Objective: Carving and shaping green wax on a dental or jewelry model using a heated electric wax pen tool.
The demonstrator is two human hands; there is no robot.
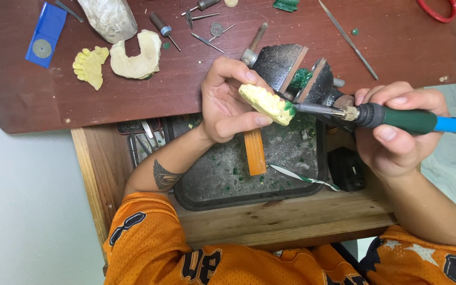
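My left hand (227, 103) pinches a pale yellow dental cast (262, 102) with a bit of green wax at its right end. My right hand (397, 132) grips a heated pen tool (397, 119) with a green and blue handle, its metal tip touching the green wax on the cast. Both are held above a dark tray (222, 184) speckled with green wax crumbs, just in front of a black bench vise (291, 68).
On the brown table (133, 95) lie two more yellow casts (92, 64), a whitish plaster lump (109, 18), several metal burs and picks (201, 21), a blue card (46, 34) and red scissors (439, 10). An orange wooden stick (254, 153) and a green-white tool (302, 178) rest in the tray.
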